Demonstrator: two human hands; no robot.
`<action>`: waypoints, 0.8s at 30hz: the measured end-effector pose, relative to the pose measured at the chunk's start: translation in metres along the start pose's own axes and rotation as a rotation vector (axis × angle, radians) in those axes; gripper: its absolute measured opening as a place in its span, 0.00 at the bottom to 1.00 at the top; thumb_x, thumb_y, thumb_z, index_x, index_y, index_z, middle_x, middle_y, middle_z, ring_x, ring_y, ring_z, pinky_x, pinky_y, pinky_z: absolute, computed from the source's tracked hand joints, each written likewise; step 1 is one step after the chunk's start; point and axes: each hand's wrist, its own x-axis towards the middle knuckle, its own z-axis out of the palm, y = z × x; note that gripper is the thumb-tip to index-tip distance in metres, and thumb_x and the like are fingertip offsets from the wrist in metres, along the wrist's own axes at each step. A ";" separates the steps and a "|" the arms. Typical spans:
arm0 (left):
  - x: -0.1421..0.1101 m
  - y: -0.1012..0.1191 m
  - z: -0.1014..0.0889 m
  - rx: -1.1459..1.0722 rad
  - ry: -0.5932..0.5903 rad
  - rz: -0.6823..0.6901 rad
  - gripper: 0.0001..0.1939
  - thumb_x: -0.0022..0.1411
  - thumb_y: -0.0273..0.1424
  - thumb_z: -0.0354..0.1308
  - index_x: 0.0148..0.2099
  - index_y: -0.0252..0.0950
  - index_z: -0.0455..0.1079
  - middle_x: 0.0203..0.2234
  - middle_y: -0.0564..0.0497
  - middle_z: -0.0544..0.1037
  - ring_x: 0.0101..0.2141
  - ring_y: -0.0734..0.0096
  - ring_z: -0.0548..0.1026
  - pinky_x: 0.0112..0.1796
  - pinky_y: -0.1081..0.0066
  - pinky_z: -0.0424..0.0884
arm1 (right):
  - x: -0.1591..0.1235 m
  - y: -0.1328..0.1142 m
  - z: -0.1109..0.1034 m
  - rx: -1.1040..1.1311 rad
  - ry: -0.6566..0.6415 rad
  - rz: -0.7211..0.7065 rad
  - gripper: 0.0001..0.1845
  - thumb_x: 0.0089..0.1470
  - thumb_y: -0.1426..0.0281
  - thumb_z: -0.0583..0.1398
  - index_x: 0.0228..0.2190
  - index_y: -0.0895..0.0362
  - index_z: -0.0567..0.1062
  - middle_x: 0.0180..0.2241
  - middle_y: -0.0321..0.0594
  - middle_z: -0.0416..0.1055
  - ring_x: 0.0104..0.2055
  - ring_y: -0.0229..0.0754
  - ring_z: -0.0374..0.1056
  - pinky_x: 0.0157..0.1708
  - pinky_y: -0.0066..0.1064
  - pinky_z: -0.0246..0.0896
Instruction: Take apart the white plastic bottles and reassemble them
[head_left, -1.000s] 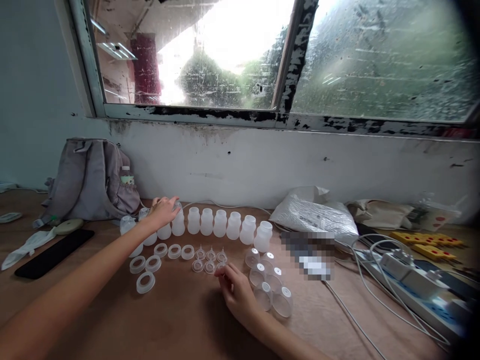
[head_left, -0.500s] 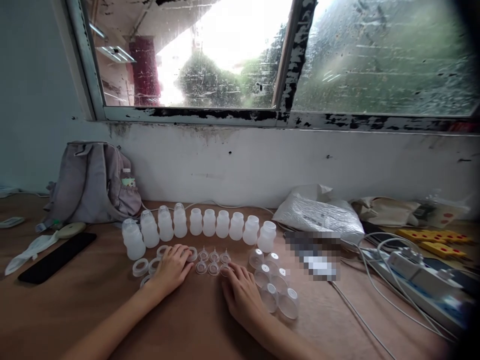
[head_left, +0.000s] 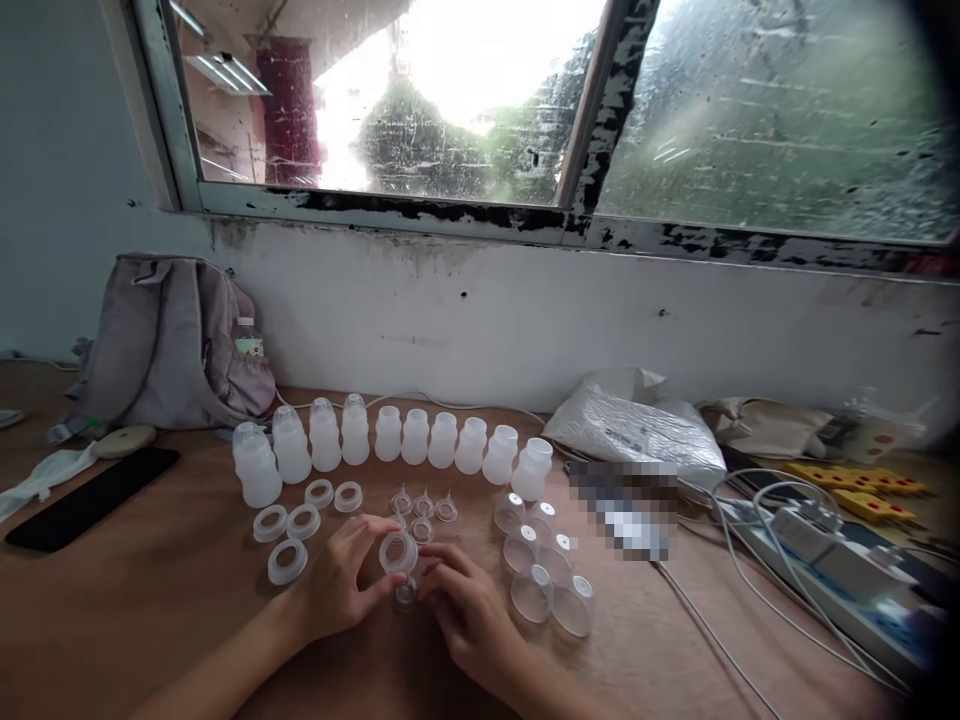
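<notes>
My left hand (head_left: 352, 570) pinches a translucent screw ring (head_left: 384, 562) between thumb and fingers, its opening tilted toward me. Just below the ring, my right hand (head_left: 469, 605) holds a clear bottle nipple (head_left: 406, 596) at its fingertips. Both hands are close together over the front of the table. Beyond them several more nipples (head_left: 424, 505) rest on the table, tips up. More screw rings (head_left: 287, 562) lie flat to the left. An arc of frosted baby bottles (head_left: 415, 440) stands behind; those at the left end wear clear caps (head_left: 322, 409).
Clear dome caps (head_left: 532, 595) sit in two rows right of my right hand. Farther right are a silver bag (head_left: 637, 430), white cables and a power strip (head_left: 847, 600). A grey backpack (head_left: 172, 340) and a flat black object (head_left: 94, 497) occupy the left side.
My left hand moved from the bottles down to the rings, picked one up and brought it to the middle. My right hand took a nipple from the front row and drew it toward me.
</notes>
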 end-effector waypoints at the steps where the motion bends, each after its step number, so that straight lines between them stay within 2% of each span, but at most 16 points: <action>1: 0.000 0.000 0.000 -0.006 -0.027 0.027 0.20 0.57 0.34 0.53 0.51 0.39 0.56 0.42 0.45 0.70 0.44 0.62 0.68 0.44 0.63 0.66 | 0.002 0.000 -0.001 0.029 0.047 0.036 0.15 0.43 0.84 0.49 0.28 0.55 0.69 0.42 0.43 0.65 0.43 0.41 0.64 0.39 0.30 0.60; 4: 0.000 0.001 0.002 0.001 -0.106 0.091 0.22 0.56 0.36 0.54 0.52 0.39 0.58 0.41 0.45 0.72 0.44 0.61 0.67 0.45 0.63 0.65 | 0.006 0.001 -0.002 0.076 0.163 0.135 0.14 0.41 0.85 0.48 0.25 0.56 0.66 0.35 0.41 0.65 0.38 0.40 0.64 0.36 0.28 0.59; 6: 0.000 0.001 0.005 0.019 -0.143 0.109 0.22 0.55 0.38 0.55 0.51 0.38 0.61 0.39 0.45 0.73 0.42 0.60 0.68 0.44 0.62 0.65 | 0.008 0.002 -0.002 0.102 0.190 0.179 0.15 0.39 0.86 0.48 0.25 0.56 0.65 0.33 0.40 0.65 0.37 0.39 0.63 0.35 0.28 0.58; 11: 0.000 0.001 0.010 0.078 -0.192 0.102 0.22 0.53 0.41 0.56 0.48 0.36 0.64 0.37 0.45 0.74 0.41 0.59 0.67 0.42 0.61 0.65 | 0.009 0.006 0.000 0.130 0.174 0.230 0.16 0.39 0.85 0.48 0.27 0.56 0.66 0.31 0.38 0.65 0.31 0.38 0.62 0.31 0.28 0.58; 19: 0.002 0.002 0.009 0.107 -0.194 0.107 0.22 0.51 0.41 0.58 0.46 0.36 0.65 0.36 0.46 0.73 0.40 0.59 0.67 0.42 0.60 0.64 | 0.007 0.007 0.001 0.100 0.153 0.215 0.16 0.41 0.85 0.48 0.29 0.56 0.67 0.31 0.37 0.64 0.31 0.37 0.61 0.31 0.27 0.57; 22: 0.003 0.004 0.008 0.087 -0.183 0.135 0.25 0.49 0.43 0.59 0.47 0.35 0.64 0.38 0.45 0.73 0.40 0.59 0.67 0.42 0.60 0.63 | 0.007 0.007 0.001 0.088 0.155 0.213 0.17 0.40 0.85 0.48 0.30 0.56 0.67 0.30 0.37 0.64 0.31 0.37 0.61 0.31 0.27 0.57; 24: 0.003 0.005 0.010 0.059 -0.164 0.133 0.23 0.51 0.42 0.57 0.47 0.35 0.64 0.39 0.45 0.72 0.41 0.60 0.67 0.43 0.61 0.62 | 0.007 0.008 0.002 0.085 0.157 0.209 0.17 0.40 0.85 0.48 0.30 0.56 0.67 0.30 0.36 0.64 0.31 0.36 0.61 0.31 0.27 0.57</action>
